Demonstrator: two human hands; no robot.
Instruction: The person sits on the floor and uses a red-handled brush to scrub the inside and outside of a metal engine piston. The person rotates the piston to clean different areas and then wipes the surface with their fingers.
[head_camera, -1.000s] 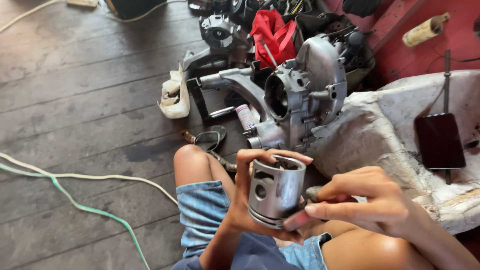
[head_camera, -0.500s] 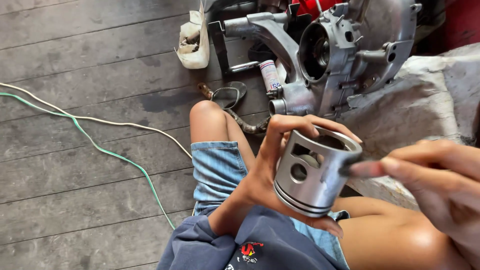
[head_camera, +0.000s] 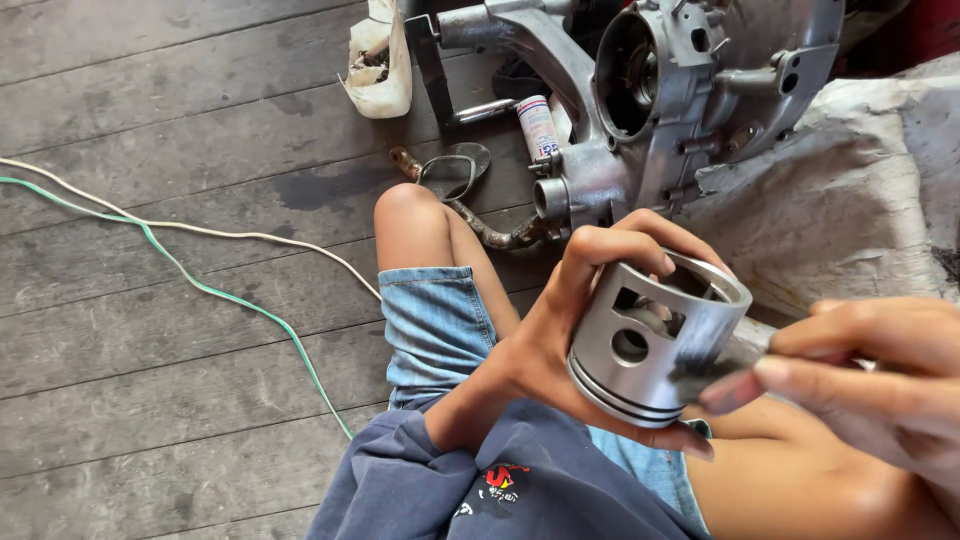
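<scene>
Piston (head_camera: 655, 345): silver, tilted, gripped in left hand (head_camera: 570, 335) above lap. Right hand (head_camera: 880, 375) pinches small dark tool (head_camera: 715, 372) against its side. Engine casing (head_camera: 690, 90) lies beyond, on floor (head_camera: 180, 300).

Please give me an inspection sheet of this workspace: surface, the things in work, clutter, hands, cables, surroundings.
Surface: dark wooden plank floor, stained near the knee.
Things in work: silver piston, open end tilted up; small dark tool, blurred, touching its side.
Clutter: engine casing, small tube, torn white container, mirror on a rusty stem.
Hands: left hand wraps the piston; right hand pinches the tool.
Cables: white cable and green cable lie loose across the floor.
Surroundings: dirty white sack at right.
</scene>
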